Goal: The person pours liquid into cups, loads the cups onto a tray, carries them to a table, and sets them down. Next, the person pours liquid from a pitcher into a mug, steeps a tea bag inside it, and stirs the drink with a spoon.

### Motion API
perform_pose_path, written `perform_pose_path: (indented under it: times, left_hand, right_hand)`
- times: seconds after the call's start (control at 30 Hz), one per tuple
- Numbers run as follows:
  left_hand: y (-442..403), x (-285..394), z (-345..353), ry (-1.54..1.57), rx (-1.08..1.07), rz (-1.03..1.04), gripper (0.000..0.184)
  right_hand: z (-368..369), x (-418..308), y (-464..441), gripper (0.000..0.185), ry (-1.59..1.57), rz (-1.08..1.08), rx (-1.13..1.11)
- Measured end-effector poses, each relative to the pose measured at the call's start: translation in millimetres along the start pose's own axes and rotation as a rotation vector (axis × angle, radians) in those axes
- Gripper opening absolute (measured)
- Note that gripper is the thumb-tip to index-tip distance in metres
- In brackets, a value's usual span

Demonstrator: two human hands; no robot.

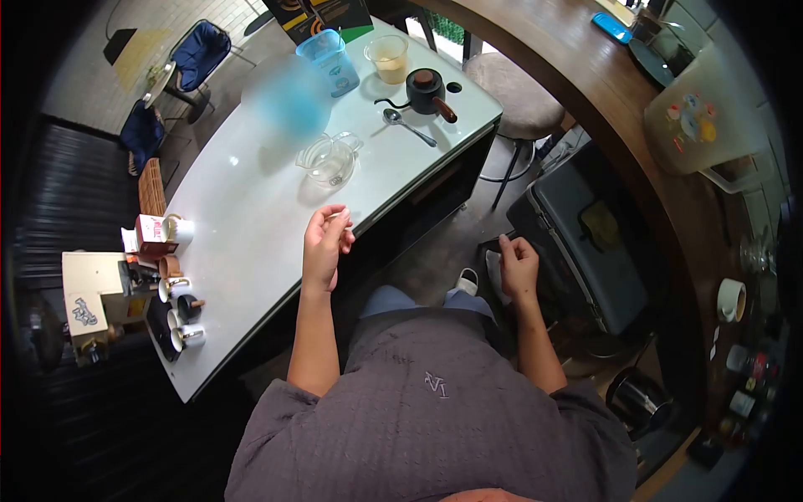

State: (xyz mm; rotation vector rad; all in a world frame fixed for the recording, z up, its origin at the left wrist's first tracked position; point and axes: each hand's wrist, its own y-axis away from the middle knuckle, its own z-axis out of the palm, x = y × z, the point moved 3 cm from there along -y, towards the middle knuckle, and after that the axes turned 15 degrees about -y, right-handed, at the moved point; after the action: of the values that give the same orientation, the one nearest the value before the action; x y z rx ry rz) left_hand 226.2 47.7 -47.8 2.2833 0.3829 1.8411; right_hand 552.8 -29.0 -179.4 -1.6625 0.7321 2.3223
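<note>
My left hand [324, 251] is raised at the near edge of the white counter [242, 217], its fingers curled together. Just beyond it stands a clear glass jug [329, 161]. My right hand [519, 266] is over the gap between the counter and a dark case, thumb and fingers pinched together. Anything inside either hand is too small or hidden to make out. Farther along the counter are a spoon [408, 127], a black kettle [427, 92] with a wooden handle, a glass cup of pale liquid [388, 60] and a blue-rimmed container [329, 63]. A blue patch beside them is blurred.
White mugs [186, 333] and a red-and-white box [155, 233] line the counter's left end. A round stool [514, 96] stands beyond the counter. On the right are a large dark case [585, 234] and a wooden shelf [577, 58] with a translucent pitcher [698, 121].
</note>
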Motion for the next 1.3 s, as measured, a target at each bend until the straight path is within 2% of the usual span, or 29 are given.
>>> perform_pose_path:
  times: [0.17,0.23,0.3,0.33,0.37,0.4,0.43,0.53,0.63,0.77,0.97,1.03,1.07,1.13,1.3]
  left_hand:
    - [-8,10,27,-0.024,-0.014,-0.049,0.038]
    - [-18,10,30,-0.016,-0.033,-0.059,0.04]
    - [-36,13,35,-0.025,-0.027,-0.059,0.052]
    - [-45,14,38,-0.011,-0.036,-0.051,0.052]
    - [-55,15,40,0.002,-0.023,-0.041,0.063]
    - [-64,17,43,0.018,-0.01,-0.03,0.075]
    - [-73,17,46,0.04,-0.018,-0.019,0.075]
    - [-97,14,56,0.076,-0.056,-0.055,0.095]
    - [-113,11,62,0.206,-0.056,-0.128,0.095]
    - [-120,15,60,0.29,-0.105,-0.124,0.093]
    - [-134,4,56,0.398,-0.113,-0.149,0.074]
    - [-131,6,52,0.401,-0.064,-0.181,0.057]
    - [-131,4,50,0.409,-0.057,-0.183,0.057]
    - [-131,-2,45,0.358,-0.084,-0.201,0.045]
    - [-115,-14,42,0.31,-0.021,-0.242,0.038]
  right_hand:
    - [-23,-3,-21,0.035,-0.05,0.025,-0.041]
    - [-26,0,-23,0.04,-0.197,0.074,-0.032]
    - [-26,-8,-23,0.041,-0.207,0.079,-0.032]
    - [-24,-15,-23,0.043,-0.215,0.089,-0.037]
    - [-22,-26,-21,0.043,-0.203,0.07,-0.035]
    - [-19,-39,-20,0.04,-0.146,0.043,-0.048]
    - [-17,-49,-19,0.038,-0.087,0.018,-0.061]
    - [-20,-64,-20,0.029,0.0,-0.054,-0.07]
    - [-25,-73,-20,0.026,0.028,-0.085,-0.048]
    - [-34,-68,-26,0.028,0.035,-0.105,-0.037]
    - [-24,-67,-31,0.031,0.002,-0.112,-0.057]
    - [-20,-70,-33,0.031,0.007,-0.107,-0.074]
    - [-17,-72,-35,0.032,0.012,-0.102,-0.079]
    - [-13,-76,-40,0.032,0.025,-0.092,-0.1]
    - [-4,-76,-55,0.031,0.004,-0.08,-0.168]
